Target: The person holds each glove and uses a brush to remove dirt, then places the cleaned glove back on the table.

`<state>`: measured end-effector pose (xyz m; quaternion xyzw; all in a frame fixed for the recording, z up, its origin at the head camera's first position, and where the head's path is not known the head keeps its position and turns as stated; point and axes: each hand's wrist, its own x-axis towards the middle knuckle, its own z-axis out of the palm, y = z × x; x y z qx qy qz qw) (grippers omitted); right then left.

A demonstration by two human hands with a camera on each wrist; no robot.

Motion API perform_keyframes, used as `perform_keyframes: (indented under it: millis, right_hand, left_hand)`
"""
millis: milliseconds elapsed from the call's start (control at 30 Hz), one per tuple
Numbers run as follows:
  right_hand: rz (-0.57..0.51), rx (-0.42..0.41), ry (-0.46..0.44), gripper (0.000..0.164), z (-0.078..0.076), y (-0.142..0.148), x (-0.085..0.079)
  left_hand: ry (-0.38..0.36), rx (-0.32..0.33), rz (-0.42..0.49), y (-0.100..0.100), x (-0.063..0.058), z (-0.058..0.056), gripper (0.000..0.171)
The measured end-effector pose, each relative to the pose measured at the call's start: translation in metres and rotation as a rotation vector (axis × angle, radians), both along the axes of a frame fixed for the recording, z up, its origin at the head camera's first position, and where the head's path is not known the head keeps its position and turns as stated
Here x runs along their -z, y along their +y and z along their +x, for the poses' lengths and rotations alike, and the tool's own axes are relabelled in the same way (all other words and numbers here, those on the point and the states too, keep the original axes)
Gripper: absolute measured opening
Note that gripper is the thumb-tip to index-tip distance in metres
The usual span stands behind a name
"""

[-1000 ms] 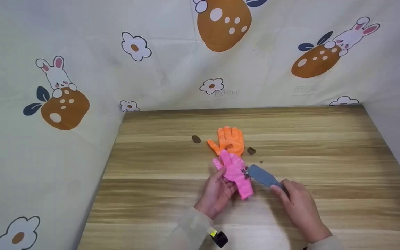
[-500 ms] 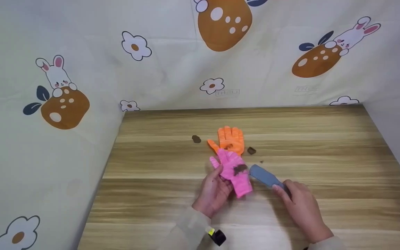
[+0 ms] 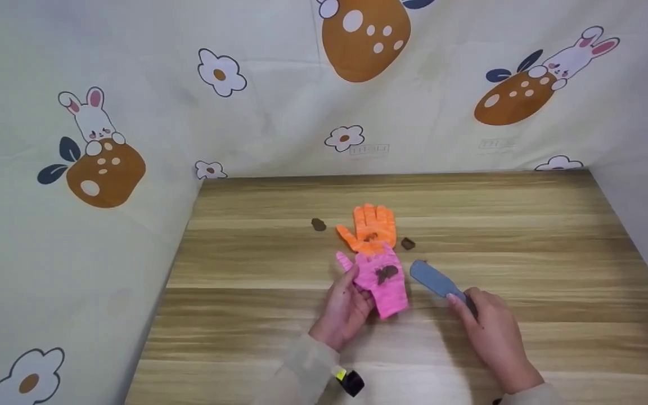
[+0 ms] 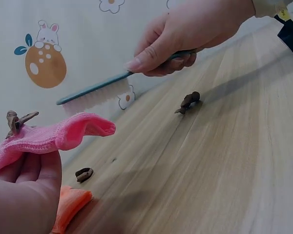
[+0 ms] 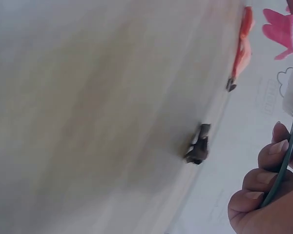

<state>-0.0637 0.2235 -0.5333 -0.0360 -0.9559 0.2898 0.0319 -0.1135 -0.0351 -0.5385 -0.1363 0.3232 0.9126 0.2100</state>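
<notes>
A small pink knit glove (image 3: 390,295) lies across my left hand (image 3: 342,312), which holds it by the side with the thumb on top and fingers beneath. On the glove's palm sits a dark brown clump (image 3: 386,273), standing up in the left wrist view. My right hand (image 3: 493,332) grips the handle of a brush (image 3: 435,279) with a grey-blue back. Its white bristles (image 4: 95,97) face down, apart from the pink glove. Beyond the held glove, an orange glove (image 3: 376,218) rests on the table with brown dirt on its palm.
Brown lumps lie on the wood-grain table (image 3: 245,315): one lump (image 3: 318,224) left of the orange glove, another lump (image 3: 408,243) to its right. A cloth printed with rabbits and flowers (image 3: 279,101) stands behind the table and along its sides.
The brush has drawn slightly right and away from the pink glove. That glove has turned a little in my left hand, and the brown clump on it now shows fully.
</notes>
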Motion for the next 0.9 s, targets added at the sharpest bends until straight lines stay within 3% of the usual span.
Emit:
perform_keyframes:
  millis: [300, 600, 900]
  right_hand:
    - [-0.052, -0.023, -0.004, 0.041, -0.002, -0.023, -0.013]
    - [-0.055, -0.027, 0.052, 0.035, -0.004, -0.029, -0.015]
    - [-0.06, -0.034, 0.042, 0.04, -0.005, -0.031, -0.016]
  left_hand:
    - [0.02, 0.029, -0.068, 0.009, 0.002, 0.004, 0.033]
    - [0.028, 0.042, -0.102, 0.012, 0.003, 0.005, 0.037]
    - [0.046, 0.057, -0.137, 0.017, 0.005, 0.007, 0.039]
